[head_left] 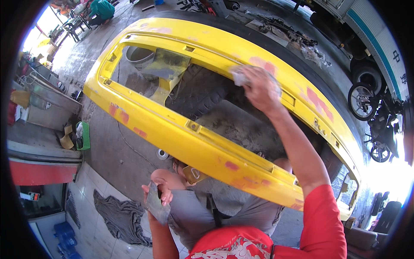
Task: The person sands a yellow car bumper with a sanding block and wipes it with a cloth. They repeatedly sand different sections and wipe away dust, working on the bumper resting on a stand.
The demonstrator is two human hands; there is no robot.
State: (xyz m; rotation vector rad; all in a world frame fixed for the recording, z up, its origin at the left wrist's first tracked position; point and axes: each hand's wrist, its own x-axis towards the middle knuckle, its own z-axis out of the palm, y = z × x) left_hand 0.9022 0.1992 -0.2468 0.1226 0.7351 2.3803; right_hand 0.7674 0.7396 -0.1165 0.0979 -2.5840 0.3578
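A long yellow vehicle bumper (207,149) lies in front of me, with pinkish-red patches scattered over its paint. It forms a frame around a long opening. My right hand (262,88) reaches across that opening to the far rail, its fingers closed on a crumpled whitish cloth (239,77). The cloth is at the rail's inner edge; the hand partly hides it, and I cannot tell whether it presses on the paint. Beside my left knee, my left hand (165,195) grips a flat grey sheet (156,207) between thumb and fingers, away from the bumper.
A roll of tape (162,154) lies on the floor near my left knee. To the left stand a green basket (83,135) and a dark cloth (118,213) spread on tiles. Motorcycles (379,125) and a truck (379,43) stand at the right. Another person (101,11) crouches far left.
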